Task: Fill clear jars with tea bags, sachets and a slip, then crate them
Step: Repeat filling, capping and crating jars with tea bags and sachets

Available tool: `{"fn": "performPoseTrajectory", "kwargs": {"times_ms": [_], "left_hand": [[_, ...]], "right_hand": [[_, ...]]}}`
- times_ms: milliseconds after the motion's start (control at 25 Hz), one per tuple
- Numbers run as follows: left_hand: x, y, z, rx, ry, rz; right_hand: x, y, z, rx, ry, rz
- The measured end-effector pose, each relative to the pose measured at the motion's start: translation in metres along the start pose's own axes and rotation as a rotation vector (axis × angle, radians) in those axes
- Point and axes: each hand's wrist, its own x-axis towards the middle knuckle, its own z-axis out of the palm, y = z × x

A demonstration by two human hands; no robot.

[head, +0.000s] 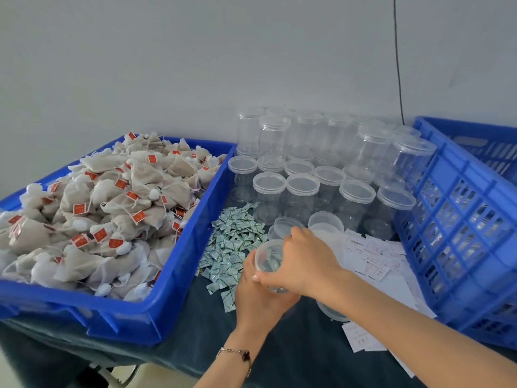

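far left of the grip: 1 blue bin [173, 278] heaped w/ tea bags [112, 208], too many to count, red tags on strings. just left of the grip: 1 loose pile of small teal sachets [232, 247] on the dark counter [293, 340], uncountable. at the grip: left hand [260, 298] curls round 1 clear jar [268, 261] from below, lid off, mouth tipped toward camera; right hand [305, 264] crosses over it, fingers and thumb pinching its rim/side. so both hands hold the same jar. bracelet [240, 355] on left wrist. just behind the grip: 2 more open jars [326, 224]. farther behind: lidded empty jars [302, 186], approx 20+, partly stacked in 2 tiers, exact count unclear. right of the grip: scattered white slips [375, 259], some under the right forearm. far right: 1 blue lattice crate [458, 219].
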Motion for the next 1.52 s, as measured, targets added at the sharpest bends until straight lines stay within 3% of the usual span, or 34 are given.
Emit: {"fn": "performPoseTrajectory", "kwargs": {"times_ms": [160, 320, 360, 480, 560, 640, 800, 920, 1040, 1120, 1320, 1440, 1520], "left_hand": [[-0.002, -0.003, 0.000, 0.008, 0.033, -0.002], [-0.001, -0.018, -0.003, -0.001, -0.034, 0.028], [-0.001, -0.018, -0.002, -0.001, -0.028, 0.025], [0.001, -0.017, 0.002, -0.039, -0.037, 0.011], [0.001, -0.016, 0.003, -0.042, -0.050, 0.011], [0.001, -0.016, 0.002, -0.039, -0.050, -0.006], [0.000, -0.020, 0.003, -0.003, -0.044, -0.026], [0.002, -0.022, 0.005, -0.041, -0.038, -0.017], [0.001, -0.022, 0.004, -0.041, -0.045, -0.014], [0.001, -0.021, 0.003, -0.043, -0.046, -0.030], [0.001, -0.021, 0.002, -0.021, -0.012, -0.007], [0.001, -0.024, 0.002, -0.036, -0.005, 0.003], [0.001, -0.025, 0.002, -0.051, 0.006, 0.005]], "right_hand": [[0.007, 0.011, -0.008, -0.004, -0.119, -0.133], [0.013, 0.020, -0.032, 0.113, -0.562, -0.291], [0.015, 0.016, -0.036, 0.117, -0.601, -0.313], [0.015, -0.009, -0.032, 0.063, -0.389, -0.234], [0.009, -0.025, -0.025, -0.276, -0.260, -0.119], [0.004, -0.031, -0.027, -0.373, -0.287, -0.062], [0.009, -0.023, -0.045, -0.084, -0.535, -0.255], [0.006, -0.025, -0.042, 0.001, -0.400, -0.214], [0.004, -0.025, -0.023, -0.285, -0.290, -0.119], [0.003, -0.022, -0.020, -0.322, -0.236, -0.131], [0.004, -0.003, -0.046, -0.060, -0.068, -0.230], [0.004, 0.029, -0.066, 0.253, 0.058, -0.012], [0.001, 0.059, -0.058, 0.275, 0.006, 0.205]]}}
